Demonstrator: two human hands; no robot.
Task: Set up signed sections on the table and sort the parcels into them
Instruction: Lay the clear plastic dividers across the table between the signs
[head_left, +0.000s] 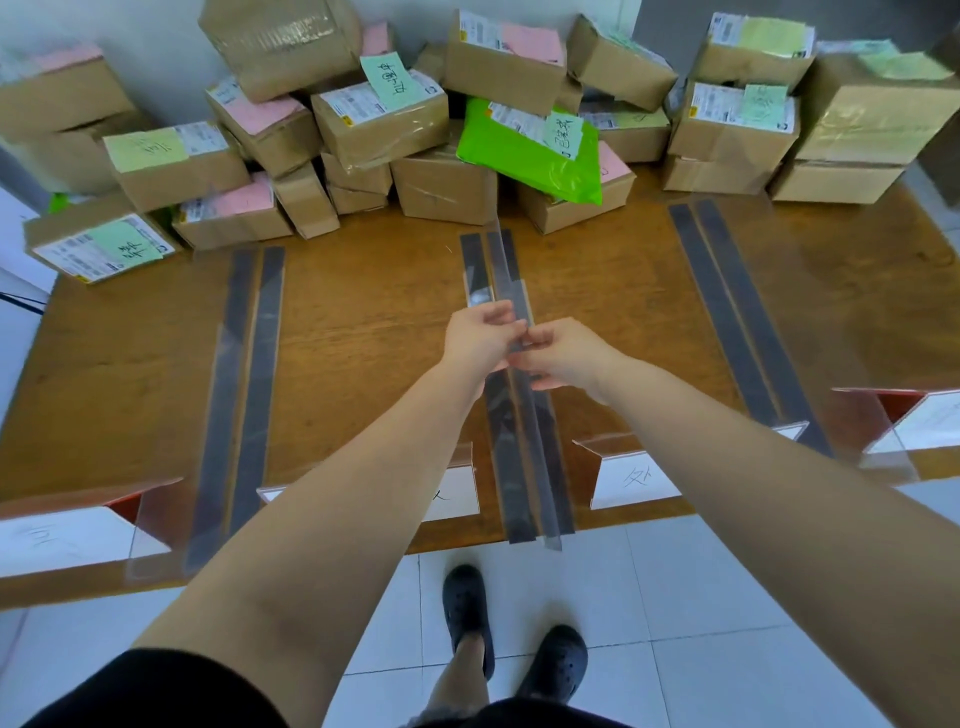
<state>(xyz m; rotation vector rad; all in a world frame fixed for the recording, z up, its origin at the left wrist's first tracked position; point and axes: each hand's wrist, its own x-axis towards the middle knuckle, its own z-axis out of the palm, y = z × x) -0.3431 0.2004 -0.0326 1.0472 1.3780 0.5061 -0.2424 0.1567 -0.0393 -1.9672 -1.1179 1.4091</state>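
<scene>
Strip (519, 332) between left hand (480, 338), right hand (563, 353)

Both bare arms are reaching straight out toward twelve o'clock, converging at centre. The left hand (480, 335) is curling its fingers inward, thumb uppermost, pinching. The right hand (558, 353) is meeting it from three o'clock, fingertips bent and touching the left's, wrist slightly cocked. Black sleeves are showing at the shoulders.

bright green mailer (524, 150) among brown boxes (447, 189), grey strips (260, 364)
</scene>
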